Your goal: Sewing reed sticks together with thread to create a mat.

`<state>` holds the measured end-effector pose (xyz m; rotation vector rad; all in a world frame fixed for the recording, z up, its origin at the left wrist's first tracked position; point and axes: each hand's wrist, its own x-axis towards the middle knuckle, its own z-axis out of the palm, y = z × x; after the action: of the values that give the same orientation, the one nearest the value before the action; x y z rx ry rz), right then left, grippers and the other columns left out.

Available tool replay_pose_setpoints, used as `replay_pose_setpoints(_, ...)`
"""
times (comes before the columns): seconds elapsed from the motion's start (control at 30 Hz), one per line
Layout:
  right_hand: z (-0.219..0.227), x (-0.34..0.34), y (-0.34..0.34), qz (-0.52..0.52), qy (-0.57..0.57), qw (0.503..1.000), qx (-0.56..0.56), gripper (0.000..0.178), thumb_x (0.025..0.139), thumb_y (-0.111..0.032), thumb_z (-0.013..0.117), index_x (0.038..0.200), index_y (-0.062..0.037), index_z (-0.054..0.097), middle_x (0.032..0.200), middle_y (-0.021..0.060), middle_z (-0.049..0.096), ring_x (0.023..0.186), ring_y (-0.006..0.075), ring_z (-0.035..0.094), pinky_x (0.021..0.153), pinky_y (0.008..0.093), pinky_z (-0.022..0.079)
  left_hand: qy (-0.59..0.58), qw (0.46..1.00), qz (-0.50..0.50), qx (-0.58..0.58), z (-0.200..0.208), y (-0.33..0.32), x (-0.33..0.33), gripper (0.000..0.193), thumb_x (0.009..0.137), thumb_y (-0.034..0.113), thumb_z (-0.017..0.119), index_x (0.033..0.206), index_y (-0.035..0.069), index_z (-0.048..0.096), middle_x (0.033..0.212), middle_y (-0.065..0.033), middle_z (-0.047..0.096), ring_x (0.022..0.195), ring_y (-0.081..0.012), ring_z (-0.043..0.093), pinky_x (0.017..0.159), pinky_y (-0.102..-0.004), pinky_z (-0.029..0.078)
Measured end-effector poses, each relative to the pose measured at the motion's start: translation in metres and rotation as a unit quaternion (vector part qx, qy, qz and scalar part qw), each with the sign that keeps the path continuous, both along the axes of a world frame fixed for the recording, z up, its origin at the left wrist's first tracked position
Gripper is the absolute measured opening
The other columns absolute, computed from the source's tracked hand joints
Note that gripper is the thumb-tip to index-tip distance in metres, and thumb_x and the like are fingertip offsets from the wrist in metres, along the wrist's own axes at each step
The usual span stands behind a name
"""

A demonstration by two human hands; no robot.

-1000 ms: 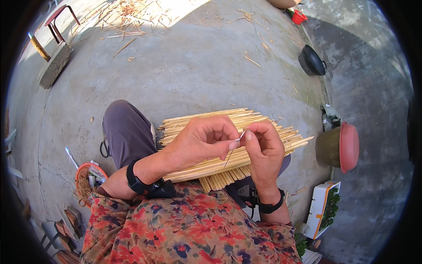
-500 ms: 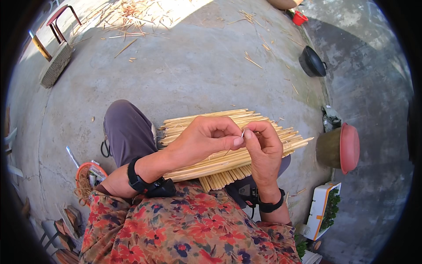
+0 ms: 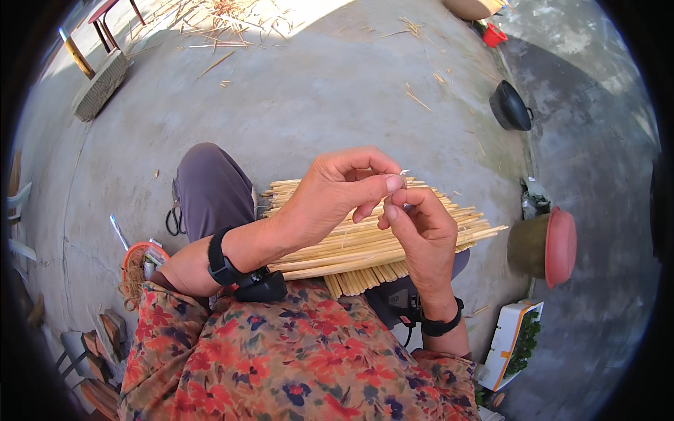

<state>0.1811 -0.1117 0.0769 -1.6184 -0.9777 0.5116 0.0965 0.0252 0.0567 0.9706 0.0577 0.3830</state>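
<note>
Thumb and forefinger of my left hand point(image 3: 344, 184) are pinched together, and a short white thread end point(image 3: 405, 172) sticks up between their tips. Just below and to the right, my right hand point(image 3: 425, 228) is closed in a pinch too; what lies between its fingertips is too small to make out. Both hands hover over a mat of pale straw stalks point(image 3: 365, 254), laid side by side across my lap. A few stalks cross underneath at its near edge. Fine stitches of thread show faintly on the mat.
Left of my knee are black-handled scissors point(image 3: 173, 219) and an orange basket point(image 3: 128, 261) with twine and small items. On the right stand a pink-rimmed tub point(image 3: 559, 247), a black pot point(image 3: 510, 107) and a white box of plants point(image 3: 500, 351). Loose straw point(image 3: 232, 21) litters the far floor.
Both hands have risen slightly and my left fingertips have moved up and right. The white thread, earlier between the two hands, now pokes out above my left fingertips. The view has shifted a little.
</note>
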Motion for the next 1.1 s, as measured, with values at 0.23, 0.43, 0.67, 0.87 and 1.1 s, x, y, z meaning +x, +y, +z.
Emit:
replay_pose_setpoints(0.23,0.005,0.01,-0.01,-0.037,-0.368,0.925,-0.085,0.011,0.075,0.002,0.06,0.084,-0.003,0.056,0.071,0.0102,0.05,0.063,0.0255,0.053,0.056,0.0332,0.042,0.05,0.997,0.031,-0.047,0.0,0.024,-0.007,0.01,0.088,0.012,0.053,0.087,0.002,0.054,0.079,-0.0067,0.056,0.05,-0.0124,0.056,0.04,-0.0219,0.042)
replay_pose_setpoints(0.43,0.016,0.023,-0.029,-0.094,-0.52,0.836,-0.146,0.012,0.074,0.0,0.062,0.084,-0.0042,0.057,0.072,0.0098,0.048,0.067,0.0267,0.051,0.056,0.036,0.04,0.093,0.993,0.062,0.035,-0.013,0.032,-0.009,0.013,0.088,0.014,0.053,0.084,0.002,0.053,0.077,-0.0055,0.055,0.047,-0.011,0.055,0.038,-0.0204,0.039)
replay_pose_setpoints(0.67,0.041,0.042,-0.056,-0.19,-0.621,0.738,-0.183,0.011,0.076,-0.001,0.061,0.085,-0.0045,0.056,0.074,0.0093,0.048,0.067,0.0267,0.05,0.057,0.0363,0.041,0.124,0.987,0.072,0.067,-0.022,0.05,-0.01,0.011,0.087,0.013,0.053,0.084,0.003,0.053,0.073,-0.0028,0.053,0.046,-0.0077,0.051,0.038,-0.0188,0.036)
replay_pose_setpoints(0.87,0.036,0.056,-0.103,-0.243,-0.569,0.741,-0.26,0.008,0.079,-0.003,0.059,0.085,-0.0047,0.056,0.077,0.0096,0.05,0.072,0.0274,0.052,0.061,0.0357,0.042,0.128,0.989,0.056,0.036,-0.037,0.056,-0.003,0.009,0.086,0.013,0.055,0.083,0.004,0.055,0.07,-0.001,0.051,0.046,-0.0028,0.034,0.038,-0.0177,0.024)
replay_pose_setpoints(1.1,0.012,0.065,-0.152,-0.262,-0.517,0.733,-0.355,0.006,0.081,-0.006,0.056,0.086,-0.0052,0.055,0.08,0.0104,0.053,0.073,0.0302,0.054,0.063,0.0371,0.043,0.144,0.988,0.025,0.045,-0.035,0.054,0.009,0.008,0.084,0.011,0.056,0.081,0.004,0.055,0.07,-0.0011,0.052,0.047,-0.0028,0.037,0.039,-0.0174,0.025)
